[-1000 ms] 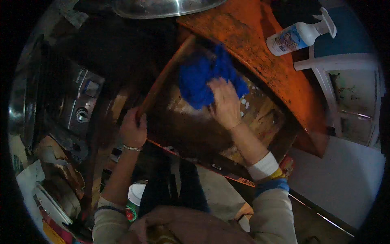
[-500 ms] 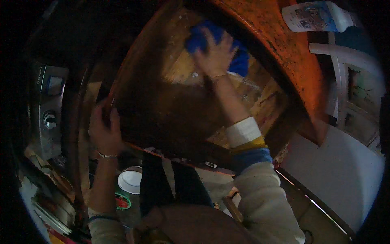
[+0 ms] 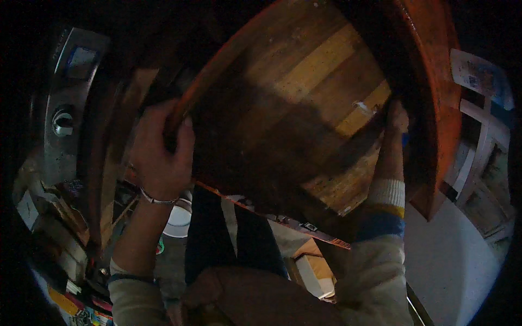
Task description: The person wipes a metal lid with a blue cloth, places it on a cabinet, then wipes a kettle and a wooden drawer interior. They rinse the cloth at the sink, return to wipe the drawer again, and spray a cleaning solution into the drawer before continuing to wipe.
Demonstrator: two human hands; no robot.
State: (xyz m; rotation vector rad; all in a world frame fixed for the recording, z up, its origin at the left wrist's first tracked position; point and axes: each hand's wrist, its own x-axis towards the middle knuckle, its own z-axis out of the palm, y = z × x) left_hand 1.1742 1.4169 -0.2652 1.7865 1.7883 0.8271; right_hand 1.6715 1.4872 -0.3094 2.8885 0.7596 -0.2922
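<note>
An open wooden box or compartment with a plank bottom (image 3: pixel 307 70) and orange-brown edges lies before me. My left hand (image 3: pixel 163 149) is clamped over its left edge (image 3: pixel 215 62), thumb on the inner side. Deep in the shadow along the right inner wall, my right hand (image 3: pixel 398 117) presses a blue cloth (image 3: pixel 405 139); only a sliver of the cloth shows beside the wrist, and the fingers are mostly hidden. A small whitish mark (image 3: pixel 364 107) lies on the boards just left of that hand.
Right of the orange side wall (image 3: pixel 443 119) is a white bottle (image 3: pixel 481 79), with a pale flat surface (image 3: pixel 451 244) below. A metal panel with a knob (image 3: pixel 62 124) stands at left. Beneath the near edge are a white bowl (image 3: pixel 178 221) and a cardboard box (image 3: pixel 315 271).
My right hand has swept the blue cloth from the far middle of the boards to the right inner wall. The view has shifted; my left hand still holds the left edge.
</note>
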